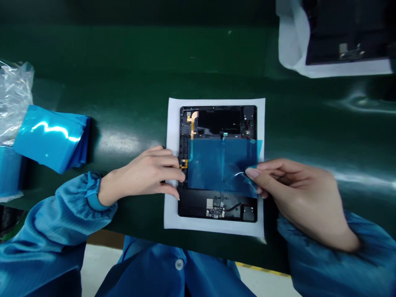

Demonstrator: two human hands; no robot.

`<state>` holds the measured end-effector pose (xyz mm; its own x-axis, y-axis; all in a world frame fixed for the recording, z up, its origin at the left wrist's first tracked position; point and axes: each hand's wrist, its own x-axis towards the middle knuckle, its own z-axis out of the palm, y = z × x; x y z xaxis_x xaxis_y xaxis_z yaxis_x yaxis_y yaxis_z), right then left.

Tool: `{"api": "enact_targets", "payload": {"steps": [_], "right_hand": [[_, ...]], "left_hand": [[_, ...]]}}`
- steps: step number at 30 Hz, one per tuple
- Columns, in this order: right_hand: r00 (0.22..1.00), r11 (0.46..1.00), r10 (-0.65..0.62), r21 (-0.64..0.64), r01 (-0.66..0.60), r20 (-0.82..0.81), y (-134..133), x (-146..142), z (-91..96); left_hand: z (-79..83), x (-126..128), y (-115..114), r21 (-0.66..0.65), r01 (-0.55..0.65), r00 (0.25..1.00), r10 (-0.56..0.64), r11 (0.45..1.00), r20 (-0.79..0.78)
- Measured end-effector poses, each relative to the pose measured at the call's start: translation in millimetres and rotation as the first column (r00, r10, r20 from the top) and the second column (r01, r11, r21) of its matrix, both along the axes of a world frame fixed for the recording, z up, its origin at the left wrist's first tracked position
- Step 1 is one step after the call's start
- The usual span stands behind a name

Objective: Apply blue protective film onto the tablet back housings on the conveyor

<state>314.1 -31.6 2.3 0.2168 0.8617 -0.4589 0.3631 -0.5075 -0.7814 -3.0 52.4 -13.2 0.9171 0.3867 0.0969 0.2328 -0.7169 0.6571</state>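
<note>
Fingers [254, 172] first, in the head view: the right hand's [309, 198] pinch one blue sheet [206, 167] at its right edge; the left hand's [148, 171] stand parted, loosely curled at the left edge of one opened tablet [219, 121]. The sheet covers the tablet's middle. One white paper [213, 229] lies beneath, on the counter [133, 90]. One stack of sheets [51, 136], too overlapped to count, lies left.

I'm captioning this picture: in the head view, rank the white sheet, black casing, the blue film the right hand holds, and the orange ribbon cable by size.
1. White sheet, judged by its full outline
2. Black casing, likewise
3. Blue film
4. Orange ribbon cable, clearly smallest
</note>
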Motion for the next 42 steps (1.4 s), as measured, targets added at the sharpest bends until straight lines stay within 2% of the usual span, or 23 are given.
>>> {"api": "enact_targets", "payload": {"steps": [4, 19, 29, 32, 36, 39, 42], "right_hand": [[1.000, 1.000, 0.006, 0.005, -0.006, -0.011, 1.2, -1.6, 1.3], [0.999, 0.999, 0.018, 0.049, -0.016, -0.046, 3.9, -1.4, 1.2], [0.997, 0.998, 0.050, 0.044, -0.048, -0.051, 2.9, 2.5, -1.2], [0.996, 0.997, 0.066, 0.042, -0.063, -0.067, 5.2, 3.3, 1.5], [0.992, 0.997, 0.074, 0.042, -0.070, -0.106, 6.8, 3.0, 4.3], [0.992, 0.997, 0.059, 0.047, -0.054, -0.108, 5.0, 3.1, 3.2], [0.996, 0.995, 0.051, 0.093, -0.045, -0.068, 0.3, 3.2, -0.2]], "left_hand": [[2.7, 0.1, 0.2, -0.026, 0.002, 0.999, -0.004, 1.000, -0.047], [5.0, 0.8, 1.3, -0.030, 0.008, 0.999, -0.009, 1.000, -0.032], [8.6, 3.9, 3.3, -0.017, -0.004, 0.999, 0.003, 1.000, -0.051], [7.0, 3.6, 3.1, 0.032, -0.007, 1.000, 0.008, 0.999, -0.022], [3.3, 2.0, 1.7, 0.130, 0.025, 0.987, -0.004, 0.991, -0.158], [2.3, 0.7, 0.8, 0.118, 0.044, 0.961, -0.009, 0.992, -0.277], [2.5, 0.4, 0.4, 0.088, 0.024, 0.945, 0.006, 0.996, -0.326]]}}
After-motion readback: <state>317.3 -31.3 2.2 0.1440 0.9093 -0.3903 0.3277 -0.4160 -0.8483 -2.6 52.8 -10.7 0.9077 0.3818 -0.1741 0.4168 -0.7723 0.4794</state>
